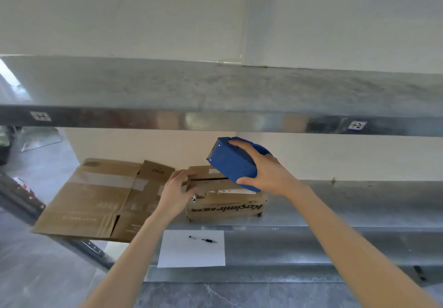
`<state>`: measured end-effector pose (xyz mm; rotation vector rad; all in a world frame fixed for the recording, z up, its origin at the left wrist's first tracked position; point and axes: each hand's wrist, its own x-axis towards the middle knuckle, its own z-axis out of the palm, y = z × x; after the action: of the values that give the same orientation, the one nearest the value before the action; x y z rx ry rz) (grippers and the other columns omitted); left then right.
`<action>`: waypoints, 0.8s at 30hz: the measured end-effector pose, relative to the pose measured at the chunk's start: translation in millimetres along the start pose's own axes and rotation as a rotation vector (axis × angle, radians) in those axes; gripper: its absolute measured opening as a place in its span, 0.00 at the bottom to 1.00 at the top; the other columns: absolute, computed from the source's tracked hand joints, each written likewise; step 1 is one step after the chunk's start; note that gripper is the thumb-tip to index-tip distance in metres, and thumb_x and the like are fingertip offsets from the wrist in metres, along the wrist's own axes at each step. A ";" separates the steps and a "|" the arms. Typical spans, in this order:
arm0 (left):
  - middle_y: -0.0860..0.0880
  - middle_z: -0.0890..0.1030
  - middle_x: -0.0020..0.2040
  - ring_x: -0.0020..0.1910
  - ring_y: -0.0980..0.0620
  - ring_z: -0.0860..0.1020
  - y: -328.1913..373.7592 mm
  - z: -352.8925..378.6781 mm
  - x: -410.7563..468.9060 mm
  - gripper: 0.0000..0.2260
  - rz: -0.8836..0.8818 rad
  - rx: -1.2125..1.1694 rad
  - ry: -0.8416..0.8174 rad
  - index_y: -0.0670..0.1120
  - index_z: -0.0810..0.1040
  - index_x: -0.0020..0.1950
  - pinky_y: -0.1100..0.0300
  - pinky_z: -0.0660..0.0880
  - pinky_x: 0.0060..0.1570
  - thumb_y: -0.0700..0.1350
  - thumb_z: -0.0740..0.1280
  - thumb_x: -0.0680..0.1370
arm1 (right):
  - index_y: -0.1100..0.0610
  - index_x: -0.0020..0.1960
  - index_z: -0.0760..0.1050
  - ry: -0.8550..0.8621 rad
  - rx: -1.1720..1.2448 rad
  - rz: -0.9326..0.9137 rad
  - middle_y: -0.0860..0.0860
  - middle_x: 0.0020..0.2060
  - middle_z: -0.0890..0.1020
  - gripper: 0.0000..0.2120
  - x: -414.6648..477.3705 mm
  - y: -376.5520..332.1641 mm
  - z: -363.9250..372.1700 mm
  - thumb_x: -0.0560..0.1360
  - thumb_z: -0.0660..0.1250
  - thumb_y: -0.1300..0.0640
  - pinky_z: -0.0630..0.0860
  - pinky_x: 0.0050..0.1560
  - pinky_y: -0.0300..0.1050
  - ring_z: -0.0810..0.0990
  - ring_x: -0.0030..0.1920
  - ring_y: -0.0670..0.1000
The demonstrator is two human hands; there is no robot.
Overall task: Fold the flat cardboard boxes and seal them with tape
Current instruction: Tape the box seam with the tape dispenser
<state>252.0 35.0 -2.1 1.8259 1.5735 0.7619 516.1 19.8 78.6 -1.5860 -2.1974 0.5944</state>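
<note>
On my feed I see two arms, both bare. The left forearm (129,259) and the right forearm (347,243) are long and slim, uncovered from the bottom edge of the picture up to narrow wrists. The wide lens makes them look thicker close to me. The left hand (176,192) and the right hand (266,171) are bare too, with slender fingers. The nails are too blurred for me to make out.

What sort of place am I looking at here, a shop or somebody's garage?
Probably a storeroom or packing area, though little of the room shows. Bare metal shelving carries handwritten labels, a flattened carton lies beside a small box, and the right hand holds a blue tape dispenser.
</note>
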 end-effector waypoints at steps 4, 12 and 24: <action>0.50 0.74 0.65 0.63 0.49 0.75 -3.3 4.2 2.1 0.16 0.047 -0.105 -0.032 0.47 0.78 0.63 0.58 0.70 0.63 0.40 0.72 0.76 | 0.23 0.71 0.44 0.013 -0.140 0.006 0.46 0.42 0.77 0.41 1.5 -12.8 16.2 0.70 0.69 0.41 0.65 0.35 0.38 0.74 0.38 0.42; 0.54 0.75 0.65 0.62 0.55 0.74 -0.3 -25.4 15.0 0.13 0.053 -0.265 0.022 0.51 0.80 0.61 0.61 0.71 0.58 0.41 0.71 0.77 | 0.25 0.71 0.41 -0.041 -0.251 -0.057 0.42 0.40 0.77 0.42 -1.1 -25.0 20.3 0.74 0.69 0.43 0.66 0.36 0.36 0.75 0.37 0.47; 0.53 0.81 0.60 0.59 0.63 0.78 25.6 -50.9 17.4 0.19 0.232 -0.406 -0.217 0.44 0.77 0.67 0.70 0.73 0.55 0.29 0.61 0.79 | 0.24 0.71 0.38 -0.081 -0.317 -0.163 0.46 0.59 0.79 0.44 -2.8 -30.3 18.4 0.75 0.70 0.44 0.74 0.51 0.49 0.79 0.49 0.52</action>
<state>232.3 53.2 51.1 1.7322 0.9959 0.8797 483.2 6.4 79.1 -1.5279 -2.5529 0.2759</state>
